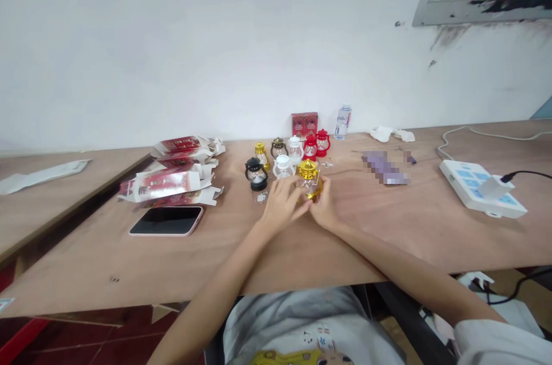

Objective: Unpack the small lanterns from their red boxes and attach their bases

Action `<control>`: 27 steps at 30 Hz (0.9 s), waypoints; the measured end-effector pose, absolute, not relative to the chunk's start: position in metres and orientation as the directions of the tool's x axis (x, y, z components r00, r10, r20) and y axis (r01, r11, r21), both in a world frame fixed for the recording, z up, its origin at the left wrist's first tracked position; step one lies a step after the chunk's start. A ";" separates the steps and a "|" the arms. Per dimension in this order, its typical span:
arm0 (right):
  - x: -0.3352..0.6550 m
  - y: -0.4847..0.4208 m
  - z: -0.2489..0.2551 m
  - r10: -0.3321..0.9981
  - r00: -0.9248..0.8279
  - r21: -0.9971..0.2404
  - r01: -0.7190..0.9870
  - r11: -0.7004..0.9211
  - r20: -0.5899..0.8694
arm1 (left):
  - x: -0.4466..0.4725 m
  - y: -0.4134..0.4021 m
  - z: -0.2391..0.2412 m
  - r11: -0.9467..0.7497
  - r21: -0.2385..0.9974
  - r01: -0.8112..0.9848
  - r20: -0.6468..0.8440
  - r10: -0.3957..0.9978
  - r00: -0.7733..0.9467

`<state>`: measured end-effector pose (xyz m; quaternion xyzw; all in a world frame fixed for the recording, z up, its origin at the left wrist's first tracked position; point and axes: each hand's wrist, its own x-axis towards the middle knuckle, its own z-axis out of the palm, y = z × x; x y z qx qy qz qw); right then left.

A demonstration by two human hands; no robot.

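Note:
A small gold lantern (307,168) with a clear globe stands upright between my hands near the middle of the table. My left hand (281,203) reaches round its left and front, fingers bent against it. On the other side, my right hand (324,208) grips the lantern's lower right edge. Just behind and to the left are a white lantern (283,166) and a black lantern (257,174). Farther back stand another gold lantern (261,155), a dark lantern (278,148), a second white lantern (295,148) and two red lanterns (310,148). My fingers hide part of the held lantern's base.
Flattened red and white boxes (168,182) lie at left, above a phone (167,221). A red box (305,125) and a water bottle (343,122) stand by the wall. At right are a blurred purple item (383,167), crumpled tissue (382,134) and a power strip (463,181).

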<state>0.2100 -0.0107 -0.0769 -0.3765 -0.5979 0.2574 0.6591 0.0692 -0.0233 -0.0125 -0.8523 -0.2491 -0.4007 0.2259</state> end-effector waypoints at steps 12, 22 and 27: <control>0.237 0.007 -0.060 0.660 0.032 -0.572 0.530 0.626 0.751 | 0.058 -0.021 -0.024 -0.820 -0.079 0.567 0.776 0.307 0.551; 0.261 0.019 -0.060 0.483 -0.293 -0.097 0.769 0.632 0.825 | 0.058 -0.017 -0.035 -0.885 -0.050 0.464 0.677 0.311 0.667; 0.257 0.020 -0.063 0.399 -0.322 -0.012 0.766 0.643 0.858 | 0.058 -0.017 -0.036 -0.874 -0.094 0.476 0.671 0.297 0.679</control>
